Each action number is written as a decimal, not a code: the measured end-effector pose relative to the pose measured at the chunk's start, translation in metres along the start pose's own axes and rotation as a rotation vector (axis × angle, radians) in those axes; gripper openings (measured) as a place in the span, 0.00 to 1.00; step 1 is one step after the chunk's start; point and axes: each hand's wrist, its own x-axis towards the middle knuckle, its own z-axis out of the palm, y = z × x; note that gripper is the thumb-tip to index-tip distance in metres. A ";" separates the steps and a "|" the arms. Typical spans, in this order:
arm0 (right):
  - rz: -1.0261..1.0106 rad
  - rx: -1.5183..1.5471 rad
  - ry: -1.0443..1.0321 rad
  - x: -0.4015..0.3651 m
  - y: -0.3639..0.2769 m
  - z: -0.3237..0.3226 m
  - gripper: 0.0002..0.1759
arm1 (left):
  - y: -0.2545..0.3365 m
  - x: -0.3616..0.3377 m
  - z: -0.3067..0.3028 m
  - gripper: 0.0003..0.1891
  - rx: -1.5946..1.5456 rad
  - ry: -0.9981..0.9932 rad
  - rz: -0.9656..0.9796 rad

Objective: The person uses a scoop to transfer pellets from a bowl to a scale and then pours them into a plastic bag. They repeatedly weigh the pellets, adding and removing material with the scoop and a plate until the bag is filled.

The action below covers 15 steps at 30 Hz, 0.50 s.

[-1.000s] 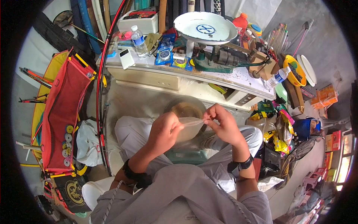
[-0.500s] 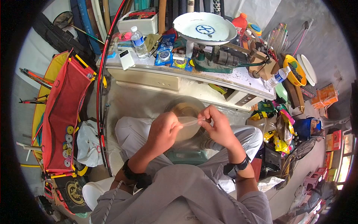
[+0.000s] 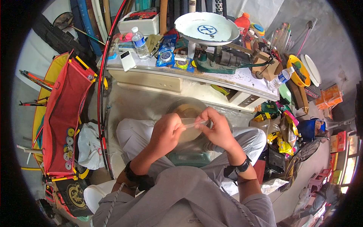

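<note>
Pinched between my two hands is a thin, see-through piece that looks like a small clear plastic bag point(image 3: 190, 124). My left hand point(image 3: 165, 131) is closed on its left end, thumb against bent fingers. On the other end, the thumb and fingers of my right hand point(image 3: 216, 128) are pressed together. Below and behind the hands, between the knees, sits a round basin point(image 3: 174, 108) with something brownish in it, partly hidden by the hands. A green object point(image 3: 189, 159) lies nearer the body.
Ahead stands a cluttered desk point(image 3: 151, 67) with a white-pan scale point(image 3: 207, 29), water bottles point(image 3: 140, 42) point(image 3: 280, 78) and a white phone-like device point(image 3: 127, 60). A red bag point(image 3: 68, 113) and a long red-black pole point(image 3: 101, 94) are at left. Colourful packets point(image 3: 283, 140) pile up at right.
My right hand has shifted slightly left, toward my left hand, and its fingers have moved along the plastic, whose end now tilts upward. My left hand has hardly moved.
</note>
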 end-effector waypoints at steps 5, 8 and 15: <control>0.060 0.120 -0.015 -0.001 0.001 0.002 0.18 | -0.001 0.000 -0.002 0.15 -0.032 -0.013 -0.013; 0.084 0.089 -0.044 -0.001 0.001 0.001 0.17 | 0.000 0.001 -0.003 0.15 -0.048 -0.012 -0.025; -0.131 -0.075 -0.008 0.005 0.000 0.005 0.13 | 0.000 0.002 0.001 0.14 -0.031 -0.031 -0.006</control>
